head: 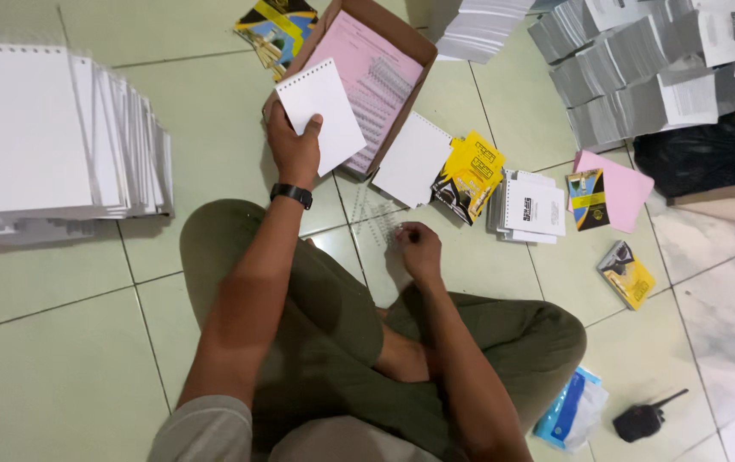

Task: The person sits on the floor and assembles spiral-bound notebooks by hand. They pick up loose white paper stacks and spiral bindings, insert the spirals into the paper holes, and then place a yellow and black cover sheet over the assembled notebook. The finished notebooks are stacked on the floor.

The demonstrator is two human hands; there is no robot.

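My left hand (293,147) holds a white punched notepad block (320,113) above the edge of a cardboard box (410,47). The box contains a pink sheet and clear plastic binding coils (382,94). My right hand (419,248) rests on the tiled floor, fingers pinched on a clear binding coil (382,228) lying there. Just beyond it lie another white punched block (414,160) and a stack of yellow-and-black covers (470,175). I sit cross-legged in green trousers, a black watch on my left wrist.
A big pile of white punched sheets (51,137) lies left. Paper stacks (632,77) fill the top right, beside a black bag (701,154). A printed booklet stack (530,205), pink paper (624,184), loose covers (626,274), a handheld radio (641,419) and a plastic packet (572,411) lie right.
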